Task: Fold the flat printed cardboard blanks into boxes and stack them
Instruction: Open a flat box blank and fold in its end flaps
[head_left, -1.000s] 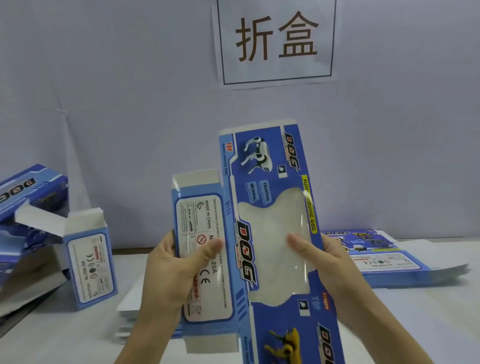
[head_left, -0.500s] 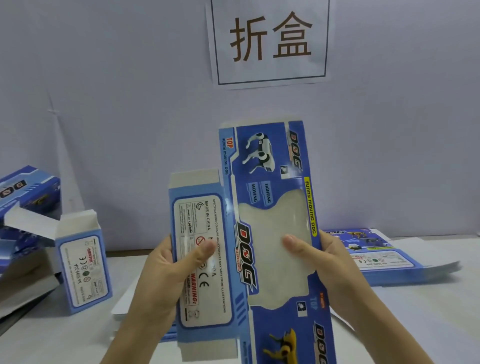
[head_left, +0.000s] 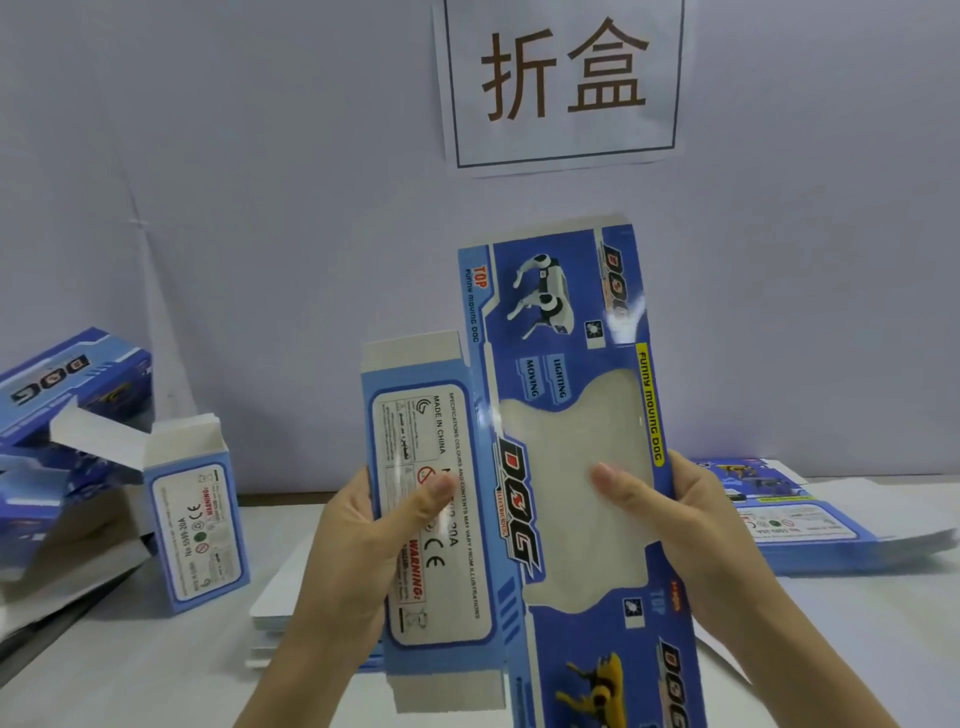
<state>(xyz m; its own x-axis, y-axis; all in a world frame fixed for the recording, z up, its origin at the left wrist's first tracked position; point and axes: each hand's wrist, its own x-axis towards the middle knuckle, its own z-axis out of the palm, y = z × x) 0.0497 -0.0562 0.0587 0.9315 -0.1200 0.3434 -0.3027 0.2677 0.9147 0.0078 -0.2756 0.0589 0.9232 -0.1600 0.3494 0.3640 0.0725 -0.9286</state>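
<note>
Currently, a flat blue printed cardboard blank with a clear window (head_left: 571, 467) is being held upright above the white table (head_left: 104, 675), not yet folded. Its pale side panel is being pinched by the left hand (head_left: 358, 545), with the thumb pressed on the front. Its right edge is being gripped by the right hand (head_left: 696, 530), with the thumb laid across the window. The other fingers are being hidden behind the card, so their spread cannot be told. On this blank "DOG", "FUNNY MOVING DOG", "TOP", "LIGHTING", "MOVING", "MADE IN CHINA", "WARNING!" and a CE mark are being shown.

Just below the hands, a low stack of flat blanks lying white side up (head_left: 280, 603) is being seen. Farther left, an upright folded blue box with open top flaps (head_left: 195, 525), marked "No 5599-20A", is being kept beside other folded blue boxes (head_left: 72, 384) in a loose pile. At the right, another stack of flat printed blanks (head_left: 821, 525) is being seen.

The task is therefore being judged as partly done: a few boxes are folded, none neatly stacked, and many blanks are waiting. On the wall, a white paper sign (head_left: 566, 83) reading "折盒" is being displayed.
</note>
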